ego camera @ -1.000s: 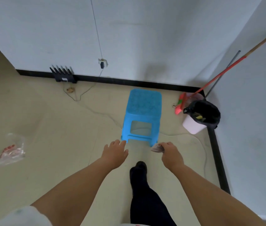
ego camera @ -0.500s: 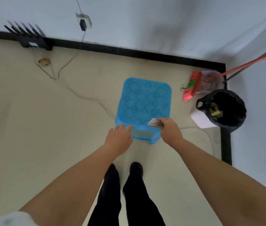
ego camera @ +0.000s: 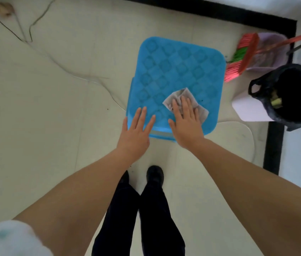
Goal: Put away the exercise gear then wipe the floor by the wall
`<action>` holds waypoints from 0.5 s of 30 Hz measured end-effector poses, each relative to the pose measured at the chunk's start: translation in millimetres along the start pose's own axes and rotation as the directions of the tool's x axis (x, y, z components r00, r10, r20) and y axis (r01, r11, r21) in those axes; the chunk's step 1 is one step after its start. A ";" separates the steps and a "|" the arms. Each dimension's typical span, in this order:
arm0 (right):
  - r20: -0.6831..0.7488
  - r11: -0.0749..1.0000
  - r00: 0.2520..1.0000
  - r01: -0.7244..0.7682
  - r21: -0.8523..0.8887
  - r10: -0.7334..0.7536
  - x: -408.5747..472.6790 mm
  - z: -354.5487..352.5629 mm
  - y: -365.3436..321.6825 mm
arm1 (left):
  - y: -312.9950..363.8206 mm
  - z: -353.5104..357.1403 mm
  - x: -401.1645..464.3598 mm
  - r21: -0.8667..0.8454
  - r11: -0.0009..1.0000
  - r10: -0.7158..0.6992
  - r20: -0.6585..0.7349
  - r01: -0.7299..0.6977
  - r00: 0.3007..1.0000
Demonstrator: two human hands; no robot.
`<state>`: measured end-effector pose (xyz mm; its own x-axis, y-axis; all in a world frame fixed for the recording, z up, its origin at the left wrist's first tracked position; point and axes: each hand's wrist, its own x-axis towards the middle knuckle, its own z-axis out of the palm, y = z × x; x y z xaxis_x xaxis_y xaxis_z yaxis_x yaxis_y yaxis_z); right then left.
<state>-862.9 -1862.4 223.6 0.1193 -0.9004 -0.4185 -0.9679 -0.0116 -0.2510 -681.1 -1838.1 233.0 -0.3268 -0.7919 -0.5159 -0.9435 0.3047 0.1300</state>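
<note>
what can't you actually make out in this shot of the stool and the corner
Head view only:
- Stool legs: hidden under its own seat.
- Cloth middle: covered by the right hand.
- Broom handle: cut off by the right edge.
- Bin contents: too dark inside the black bag, only a greenish scrap shows.
- Small brown thing at top left: too blurred to name.

Left of the stool (ego camera: 179,71) you have open floor (ego camera: 44,117); on its right, the bin (ego camera: 284,97) and broom (ego camera: 242,56) block you.
</note>
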 end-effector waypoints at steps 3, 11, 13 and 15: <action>0.200 0.998 0.980 0.026 -0.066 -0.012 6.9 -25.2 4.5 | -4.4 -22.1 1.7 0.014 1.000 0.015 0.105 -0.017 0.994; 0.318 0.960 0.941 0.185 -0.208 -0.113 -4.2 -141.8 -68.4 | -37.7 -122.7 -77.6 -0.133 0.974 -0.182 0.040 0.185 0.983; 0.262 0.932 0.942 0.275 -0.235 -0.212 -18.0 -162.2 -108.1 | -53.9 -139.7 -118.9 -0.177 0.944 -0.289 -0.046 0.277 0.956; 0.264 0.898 0.914 0.371 -0.238 -0.307 -35.4 -176.0 -151.6 | -65.3 -149.9 -165.4 -0.273 0.885 -0.409 -0.074 0.376 0.909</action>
